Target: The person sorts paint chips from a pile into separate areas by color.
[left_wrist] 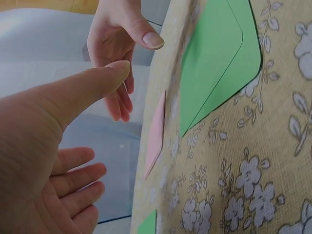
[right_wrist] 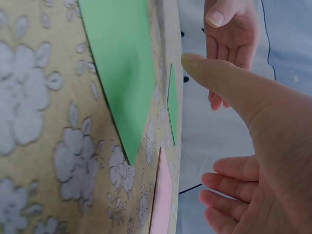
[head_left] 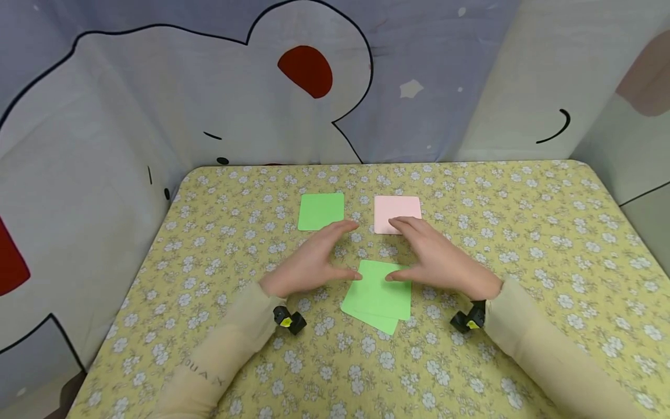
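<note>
Two overlapping green square cards (head_left: 379, 294) lie on the tablecloth near the middle, the upper one turned slightly against the lower. My left hand (head_left: 314, 262) hovers at their left side, fingers extended and thumb apart, holding nothing. Facing it from the right is my right hand (head_left: 437, 256), posed the same way, its thumb overlapping the upper card in the head view. Farther back lie another green card (head_left: 321, 210) on the left and a pink card (head_left: 392, 209) on the right; the right fingertips overlap the pink one in this view. Both wrist views show the palms above the cloth.
A yellow tablecloth (head_left: 209, 302) with white flowers covers the table. Behind the far edge and along the left hangs a printed curtain (head_left: 183, 99) in pale blue and white. Small black devices are strapped at both wrists.
</note>
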`<state>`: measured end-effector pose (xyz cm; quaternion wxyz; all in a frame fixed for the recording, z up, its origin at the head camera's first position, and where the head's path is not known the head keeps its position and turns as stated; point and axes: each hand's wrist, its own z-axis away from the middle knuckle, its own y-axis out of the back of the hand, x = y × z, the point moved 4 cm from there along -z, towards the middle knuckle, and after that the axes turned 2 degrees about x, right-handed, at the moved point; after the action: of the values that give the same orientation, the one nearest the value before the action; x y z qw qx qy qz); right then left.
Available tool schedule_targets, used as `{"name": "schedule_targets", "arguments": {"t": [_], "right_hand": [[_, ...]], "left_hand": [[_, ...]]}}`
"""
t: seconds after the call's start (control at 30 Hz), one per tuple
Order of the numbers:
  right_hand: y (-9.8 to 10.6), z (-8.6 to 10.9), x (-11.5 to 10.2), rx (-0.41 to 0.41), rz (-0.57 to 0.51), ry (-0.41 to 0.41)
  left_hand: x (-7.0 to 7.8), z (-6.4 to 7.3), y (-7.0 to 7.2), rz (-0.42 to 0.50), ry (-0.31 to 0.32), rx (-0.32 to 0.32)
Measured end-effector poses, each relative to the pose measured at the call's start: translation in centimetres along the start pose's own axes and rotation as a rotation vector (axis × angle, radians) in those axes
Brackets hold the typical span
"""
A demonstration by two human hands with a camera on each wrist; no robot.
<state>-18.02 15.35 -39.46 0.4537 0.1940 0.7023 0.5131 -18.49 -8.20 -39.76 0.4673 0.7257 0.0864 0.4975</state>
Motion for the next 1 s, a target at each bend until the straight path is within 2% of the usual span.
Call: {"name": "schedule_targets", "arguments": {"t": [0.43,0.73,1.0], "right_hand": [[0.1,2.3,-0.2,0.025,0.033,0.036],[-0.1,3.3,-0.6,-0.001,0.013,0.023],[-0.6,4.2,-0.6,-0.006,0.003,0.037]], "left_hand": [[1.3,0.4,-1.2,-0.035,-0.032,-0.046],[2.0,0.6,-2.0,-0.070,-0.055,-0.092],[2.5,0.8,-2.9,-0.046,-0.065,-0.121]]}}
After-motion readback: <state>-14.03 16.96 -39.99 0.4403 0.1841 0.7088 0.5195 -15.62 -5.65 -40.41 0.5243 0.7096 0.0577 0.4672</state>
